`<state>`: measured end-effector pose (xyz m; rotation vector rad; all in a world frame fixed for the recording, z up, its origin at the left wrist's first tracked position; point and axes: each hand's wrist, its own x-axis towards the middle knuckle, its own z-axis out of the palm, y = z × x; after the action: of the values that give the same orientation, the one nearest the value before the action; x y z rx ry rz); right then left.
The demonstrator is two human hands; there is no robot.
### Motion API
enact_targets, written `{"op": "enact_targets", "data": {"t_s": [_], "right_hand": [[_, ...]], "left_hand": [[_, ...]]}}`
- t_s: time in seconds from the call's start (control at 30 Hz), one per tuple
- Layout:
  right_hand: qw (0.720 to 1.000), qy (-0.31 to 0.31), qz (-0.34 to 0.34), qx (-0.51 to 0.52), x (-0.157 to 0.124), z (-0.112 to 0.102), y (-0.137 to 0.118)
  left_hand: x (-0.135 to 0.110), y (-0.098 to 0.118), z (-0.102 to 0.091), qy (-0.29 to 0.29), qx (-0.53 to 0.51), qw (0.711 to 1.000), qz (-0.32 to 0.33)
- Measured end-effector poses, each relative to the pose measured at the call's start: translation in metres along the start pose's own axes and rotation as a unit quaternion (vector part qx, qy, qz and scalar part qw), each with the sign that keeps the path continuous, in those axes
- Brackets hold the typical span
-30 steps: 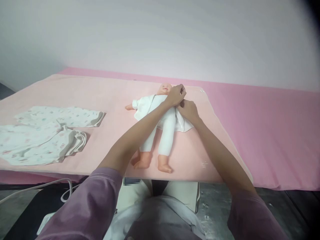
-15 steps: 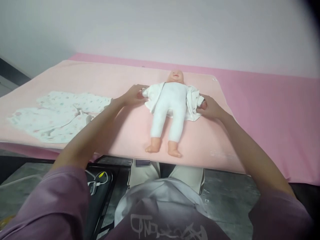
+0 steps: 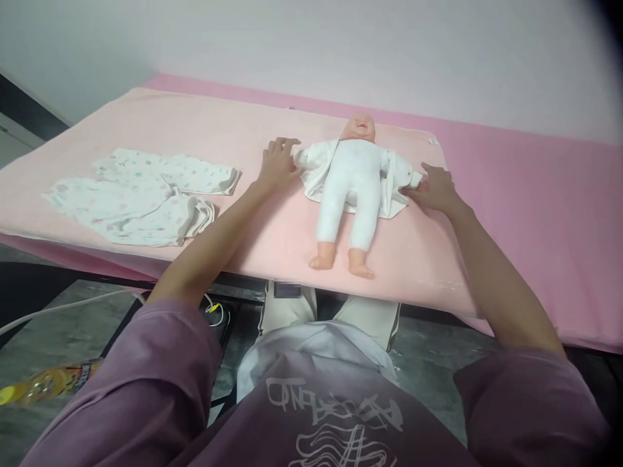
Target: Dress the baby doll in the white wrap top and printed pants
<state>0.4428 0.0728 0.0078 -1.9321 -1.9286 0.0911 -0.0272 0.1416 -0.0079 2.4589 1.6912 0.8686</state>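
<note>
A baby doll (image 3: 351,170) lies on its back on the pink mat, feet toward me. It wears a white bodysuit with leggings, and a white jacket (image 3: 396,175) spreads open beneath it, its sleeves on both arms. At the doll's arm on the left, my left hand (image 3: 280,165) has its fingers spread, beside the small doll hand at the cuff. My right hand (image 3: 437,186) is by the other cuff, thumb and forefinger apart on either side of the doll's hand, which is partly hidden.
Folded white patterned baby clothes (image 3: 126,201) lie at the left of the pink mat (image 3: 272,240). A pink cloth (image 3: 540,214) covers the table to the right. Below the table edge are a cable (image 3: 63,310) and a bottle with a yellow cap (image 3: 48,384).
The view has shifted, so everything sits higher and further right. My fingers have spread apart at the doll's hands; the left ones were closer round its cuff before. The doll keeps its pose.
</note>
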Motion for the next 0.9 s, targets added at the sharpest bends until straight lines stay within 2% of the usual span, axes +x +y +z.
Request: {"op": "enact_targets", "data": {"t_s": [0.07, 0.1, 0.13, 0.2, 0.37, 0.47, 0.53, 0.6, 0.67, 0.73, 0.83, 0.9], "right_hand": [[0.997, 0.069, 0.035, -0.022, -0.026, 0.003, -0.004], [0.996, 0.082, 0.042, -0.021, -0.038, 0.005, -0.007], [0.995, 0.085, 0.050, -0.013, -0.048, 0.009, -0.012], [0.997, 0.053, 0.053, 0.008, -0.058, 0.018, -0.024], [0.998, -0.031, 0.032, 0.033, -0.045, 0.036, -0.041], [0.995, -0.027, 0.029, 0.095, -0.040, 0.032, -0.038], [0.991, -0.016, 0.034, 0.126, -0.042, 0.026, -0.036], [0.991, -0.040, 0.026, 0.122, -0.046, 0.023, -0.034], [0.992, -0.071, 0.003, 0.108, -0.051, 0.021, -0.032], [0.991, -0.076, -0.005, 0.108, -0.054, 0.020, -0.031], [0.988, -0.037, 0.038, 0.147, -0.050, 0.011, -0.036], [0.975, 0.017, 0.065, 0.210, -0.041, 0.003, -0.051]], "left_hand": [[-0.023, 0.007, -0.002, 0.045, -0.002, 0.998, -0.051], [-0.033, 0.010, -0.002, 0.049, -0.002, 0.996, -0.078], [-0.039, 0.014, -0.001, 0.042, 0.000, 0.994, -0.104], [-0.044, 0.022, 0.001, 0.006, 0.009, 0.989, -0.148], [-0.026, 0.038, 0.000, -0.092, -0.010, 0.977, -0.190], [-0.020, 0.042, -0.006, -0.127, -0.037, 0.971, -0.199], [-0.019, 0.043, -0.008, -0.116, -0.051, 0.968, -0.216], [-0.017, 0.044, -0.007, -0.102, -0.059, 0.966, -0.230], [-0.013, 0.043, -0.003, -0.116, -0.059, 0.964, -0.233], [-0.008, 0.042, 0.001, -0.136, -0.072, 0.960, -0.235], [0.000, 0.046, 0.004, -0.108, -0.142, 0.953, -0.244], [0.007, 0.058, 0.002, -0.042, -0.194, 0.954, -0.223]]}}
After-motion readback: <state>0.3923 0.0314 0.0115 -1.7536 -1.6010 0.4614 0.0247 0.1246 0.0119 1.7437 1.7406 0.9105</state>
